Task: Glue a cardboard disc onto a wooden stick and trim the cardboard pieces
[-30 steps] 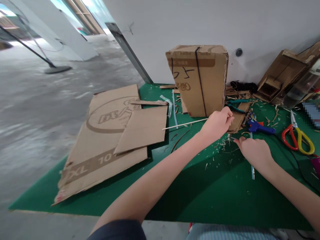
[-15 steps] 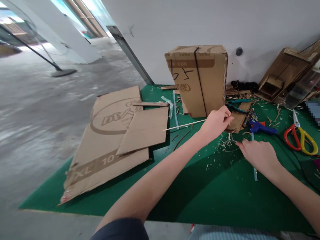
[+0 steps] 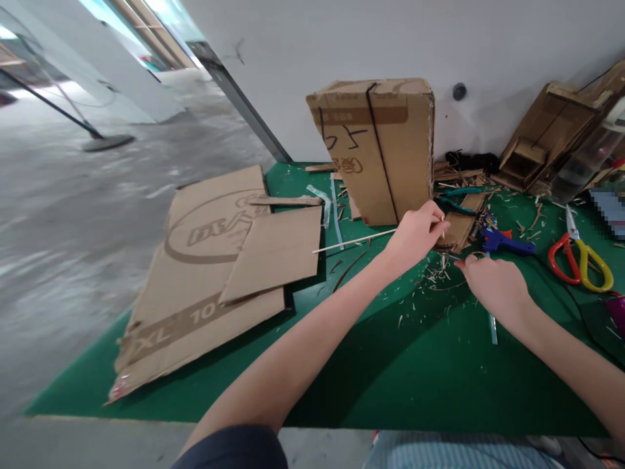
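Observation:
My left hand is closed in a pinch on a thin pale wooden stick that runs out to the left over the green mat. My right hand lies just to its right with fingers curled on the mat; what it holds is hidden. A heap of fine wood shavings is scattered between the two hands. An upright cardboard box stands directly behind my left hand.
Flat cardboard sheets cover the mat's left part. A blue glue gun, red and yellow scissors, teal pliers and cardboard scraps lie at the right and back by the wall. A clear glue stick lies under my right wrist.
Both hands have stayed close together over the shavings, and my left hand has lifted the stick's near end slightly. The view has shifted a little.

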The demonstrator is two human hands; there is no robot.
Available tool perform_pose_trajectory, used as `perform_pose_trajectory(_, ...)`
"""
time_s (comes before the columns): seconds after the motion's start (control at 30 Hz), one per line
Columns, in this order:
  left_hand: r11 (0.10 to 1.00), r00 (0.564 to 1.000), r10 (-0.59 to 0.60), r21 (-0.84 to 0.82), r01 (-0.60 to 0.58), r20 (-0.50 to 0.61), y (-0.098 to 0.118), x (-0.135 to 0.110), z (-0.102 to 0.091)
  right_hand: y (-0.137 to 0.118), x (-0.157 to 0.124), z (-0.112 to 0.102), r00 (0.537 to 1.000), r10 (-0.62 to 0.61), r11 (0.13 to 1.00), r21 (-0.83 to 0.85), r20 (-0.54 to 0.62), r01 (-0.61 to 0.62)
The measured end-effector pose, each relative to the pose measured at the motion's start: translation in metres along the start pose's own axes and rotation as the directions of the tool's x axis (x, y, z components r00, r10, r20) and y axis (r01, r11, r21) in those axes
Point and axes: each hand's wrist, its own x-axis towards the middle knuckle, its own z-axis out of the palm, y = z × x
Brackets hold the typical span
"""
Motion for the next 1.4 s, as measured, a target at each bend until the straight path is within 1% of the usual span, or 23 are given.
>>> perform_pose_trajectory(0.13, 1.0, 1.0, -0.011, 0.002, 0.011, -0.001, 0.0, 0.0, 0.0, -0.002, -0.001, 0.0, 1.0, 0.009, 1.0, 0.025, 0.004, -0.009)
perform_pose_trajectory(0.33, 1.0, 0.999, 0.007, 0.004, -0.007, 0.036, 0.009, -0.003, -0.003, -0.009, -0.01, 0.005, 0.995, 0.004, 0.997, 0.071, 0.102, -0.011)
perform_pose_trajectory(0.43, 1.0, 0.999, 0.0, 0.007, -0.001, 0.044, 0.012, -0.004, -0.004, -0.01, -0.014, 0.006, 0.996, 0.001, 0.998, 0.06, 0.085, -0.006)
perform_pose_trajectory(0.57, 1.0, 0.999, -0.031, 0.004, 0.031, 0.04, 0.014, -0.004, -0.005, -0.005, -0.014, 0.002, 1.0, -0.011, 1.0, 0.021, 0.023, 0.01)
perform_pose_trajectory(0.7, 0.999, 0.998, -0.034, -0.014, 0.035, 0.055, 0.015, -0.003, -0.005, 0.0, -0.007, -0.003, 0.997, 0.029, 0.999, -0.018, -0.067, -0.03)
perform_pose_trajectory(0.77, 0.999, 0.998, -0.024, -0.024, 0.025, 0.056, 0.014, -0.003, -0.005, 0.001, -0.003, -0.003, 0.995, 0.043, 0.999, -0.02, -0.088, -0.045)
perform_pose_trajectory(0.83, 1.0, 0.999, -0.02, -0.017, 0.021, 0.042, 0.012, -0.002, -0.004, 0.0, 0.0, -0.001, 0.996, 0.039, 0.999, -0.011, -0.077, -0.04)
perform_pose_trajectory(0.93, 1.0, 1.0, -0.024, -0.003, 0.024, 0.019, 0.011, -0.002, -0.004, -0.002, 0.0, 0.002, 0.999, 0.023, 1.0, 0.008, -0.025, -0.023)
perform_pose_trajectory(1.17, 0.999, 0.999, -0.033, -0.016, 0.034, 0.038, 0.017, -0.005, -0.006, -0.011, -0.012, 0.005, 0.996, 0.004, 0.999, 0.037, 0.09, -0.007)
perform_pose_trajectory(1.27, 0.999, 0.998, -0.039, -0.024, 0.04, 0.05, 0.019, -0.005, -0.006, -0.01, -0.014, 0.006, 0.997, -0.005, 1.0, 0.023, 0.082, 0.004)
perform_pose_trajectory(1.4, 0.999, 0.998, -0.032, -0.003, 0.032, 0.061, 0.019, -0.005, -0.005, -0.004, -0.01, 0.001, 1.0, -0.008, 1.0, -0.013, 0.007, 0.008)
